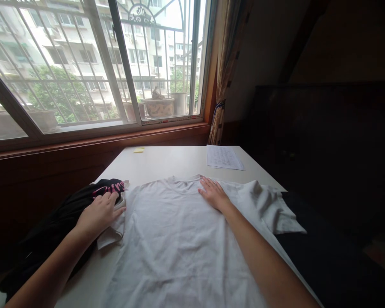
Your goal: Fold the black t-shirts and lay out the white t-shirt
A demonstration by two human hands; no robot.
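Note:
A white T-shirt (179, 231) lies spread on a white table, its collar toward the far side. Its right sleeve is wrinkled and hangs past the table's right edge. My right hand (212, 192) rests flat beside the collar, fingers spread. At the left, my left hand (101, 210) lies with fingers apart on a dark garment with pink lettering (73, 209) and on the white cloth next to it. Part of that white cloth (111, 237) shows below my left hand.
The white table (170, 160) narrows toward the window. Papers with writing (223, 157) lie near its far right corner, and yellow notes (138, 150) near the far left. A curtain (220, 85) hangs beside the barred window. Dark furniture stands at the right.

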